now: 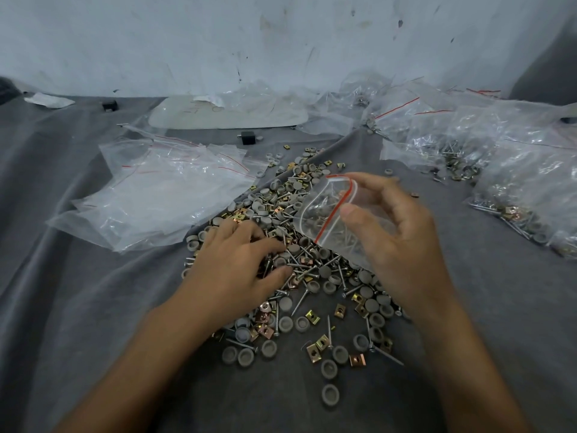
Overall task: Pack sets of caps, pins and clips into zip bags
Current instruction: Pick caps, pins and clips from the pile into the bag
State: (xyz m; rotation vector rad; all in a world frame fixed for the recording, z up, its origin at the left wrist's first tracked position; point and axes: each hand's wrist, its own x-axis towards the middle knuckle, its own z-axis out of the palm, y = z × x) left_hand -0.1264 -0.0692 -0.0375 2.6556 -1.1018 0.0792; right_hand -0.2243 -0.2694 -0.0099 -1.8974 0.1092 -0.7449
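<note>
Clear zip bag slants mouth-up above the parts pile, pinched by right hand; left hand curls into pile, hold unclear.

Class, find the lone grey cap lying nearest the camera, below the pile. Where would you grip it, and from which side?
Pinch the grey cap across its round rim, coming straight down from above. It lies flat on the cloth, hollow side up, apart from other pieces, so both sides are free.
</note>
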